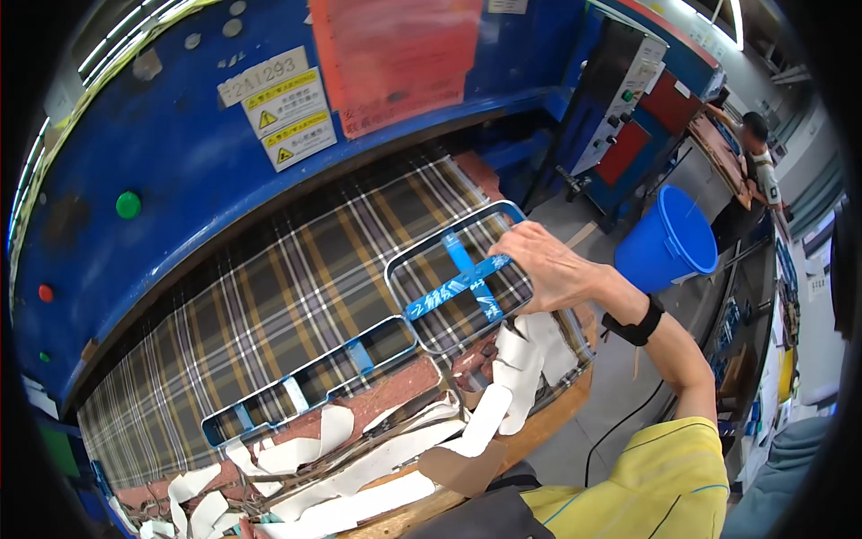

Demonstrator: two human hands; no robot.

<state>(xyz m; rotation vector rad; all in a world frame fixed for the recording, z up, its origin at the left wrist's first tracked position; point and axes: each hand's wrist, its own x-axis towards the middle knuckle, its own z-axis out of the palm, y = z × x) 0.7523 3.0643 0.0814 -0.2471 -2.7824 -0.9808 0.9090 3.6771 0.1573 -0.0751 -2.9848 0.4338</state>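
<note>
My right hand (pixel 552 265) grips the right side of a rectangular metal cutting die (pixel 467 278), its thumb and fingers bent around the rim. Blue cross bars with white handwriting span the die's inside. The die is over plaid fabric (pixel 269 278) in brown, black and white; whether its lower edge touches the cloth all round I cannot tell. Against its lower left corner is a long narrow die (pixel 361 356) with short cross bars, lying on the fabric near the front edge. My left hand is out of view.
A blue press (pixel 206 180) with warning labels and buttons rises behind the fabric. White and brown scraps (pixel 359 490) litter the front wooden edge. To the right stand a control box (pixel 615 108) and a blue bucket (pixel 666 238). Another person (pixel 761 166) works at the far right.
</note>
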